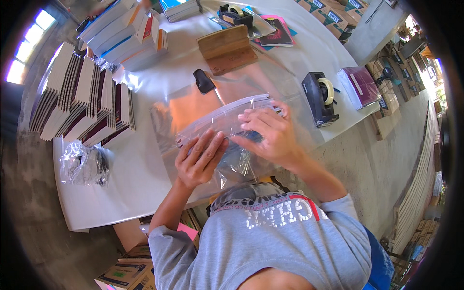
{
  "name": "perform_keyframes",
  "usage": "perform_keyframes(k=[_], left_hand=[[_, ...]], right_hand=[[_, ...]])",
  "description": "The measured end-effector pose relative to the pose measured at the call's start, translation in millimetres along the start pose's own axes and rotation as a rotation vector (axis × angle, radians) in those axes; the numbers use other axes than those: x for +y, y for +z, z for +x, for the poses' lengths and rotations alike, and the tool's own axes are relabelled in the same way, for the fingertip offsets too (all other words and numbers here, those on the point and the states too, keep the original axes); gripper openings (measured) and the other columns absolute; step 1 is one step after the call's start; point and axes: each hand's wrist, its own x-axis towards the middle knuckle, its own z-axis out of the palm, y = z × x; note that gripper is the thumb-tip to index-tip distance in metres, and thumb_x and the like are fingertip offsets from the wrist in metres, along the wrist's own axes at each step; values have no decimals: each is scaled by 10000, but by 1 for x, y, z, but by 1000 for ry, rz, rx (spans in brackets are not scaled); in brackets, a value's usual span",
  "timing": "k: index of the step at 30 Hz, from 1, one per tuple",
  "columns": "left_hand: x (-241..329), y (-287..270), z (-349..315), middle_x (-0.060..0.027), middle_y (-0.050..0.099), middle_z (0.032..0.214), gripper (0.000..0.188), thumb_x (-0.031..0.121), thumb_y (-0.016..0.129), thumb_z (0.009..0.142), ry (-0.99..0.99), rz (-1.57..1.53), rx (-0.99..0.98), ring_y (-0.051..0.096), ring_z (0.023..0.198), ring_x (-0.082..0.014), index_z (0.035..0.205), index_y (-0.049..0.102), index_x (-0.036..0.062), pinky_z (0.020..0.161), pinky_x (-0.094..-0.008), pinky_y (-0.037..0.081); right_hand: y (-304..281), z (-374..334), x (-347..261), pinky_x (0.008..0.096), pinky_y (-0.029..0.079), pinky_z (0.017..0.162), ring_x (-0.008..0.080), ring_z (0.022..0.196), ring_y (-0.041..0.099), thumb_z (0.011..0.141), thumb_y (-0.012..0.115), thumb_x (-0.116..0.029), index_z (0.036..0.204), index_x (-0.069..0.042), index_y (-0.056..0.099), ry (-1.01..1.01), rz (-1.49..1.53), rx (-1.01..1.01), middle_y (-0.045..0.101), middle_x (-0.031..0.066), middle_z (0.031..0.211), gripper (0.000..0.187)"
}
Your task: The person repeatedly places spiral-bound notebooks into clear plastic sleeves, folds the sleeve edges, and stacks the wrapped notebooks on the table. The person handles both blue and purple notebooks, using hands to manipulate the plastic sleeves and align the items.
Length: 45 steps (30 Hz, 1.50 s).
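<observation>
A bundle of thin books or notebooks [227,110] lies before me under clear plastic film [241,166], its pale page edges facing up. The fingers of my left hand [198,157] are stretched out over the film along the near left side of the bundle. My right hand [270,133] rests on the bundle's right part, fingers spread and thumb pointing toward the left hand. Wrinkled film hangs between the hands and my shirt. A cutter with a black handle [204,81] lies just beyond the bundle; its thin metal part runs toward the film.
Staggered stacks of dark-covered notebooks [87,104] stand at left, beside crumpled plastic [84,164]. Books [128,36] are piled at the far left. A wooden stand [227,50] sits beyond the cutter. A black tape dispenser [319,99] and purple books [358,87] are at right.
</observation>
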Motion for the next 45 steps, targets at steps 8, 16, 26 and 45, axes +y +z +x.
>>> perform_keyframes(k=[8,16,26,45], left_hand=[[32,1,9,55,632,1032,455,397,771,675,-528,96,-75,578,925,-114,1073,675,198,913,-342,263],[51,16,3,77,586,1050,447,444,738,710,-620,341,-73,508,973,-132,1093,667,224,939,-436,223],[51,18,4,40,565,1067,463,397,742,724,-608,312,-73,489,1014,-162,1128,647,193,926,-424,246],[48,28,-11,32,597,1101,580,367,794,682,-654,151,61,476,1039,-151,1128,495,147,932,-455,212]], right_hand=[[30,-23,11,441,251,1030,115,1043,587,758,694,-175,849,-134,582,-121,-170,333,651,-27,1029,149],[-61,-81,157,396,415,863,282,973,558,813,662,-387,1016,-70,584,798,-143,550,573,134,1132,385],[-64,-166,278,539,241,946,193,1244,343,793,624,-486,887,-120,656,1456,834,150,541,38,1219,379],[22,-80,12,231,411,489,102,530,540,861,562,-58,691,-22,646,264,1057,367,615,58,621,193]])
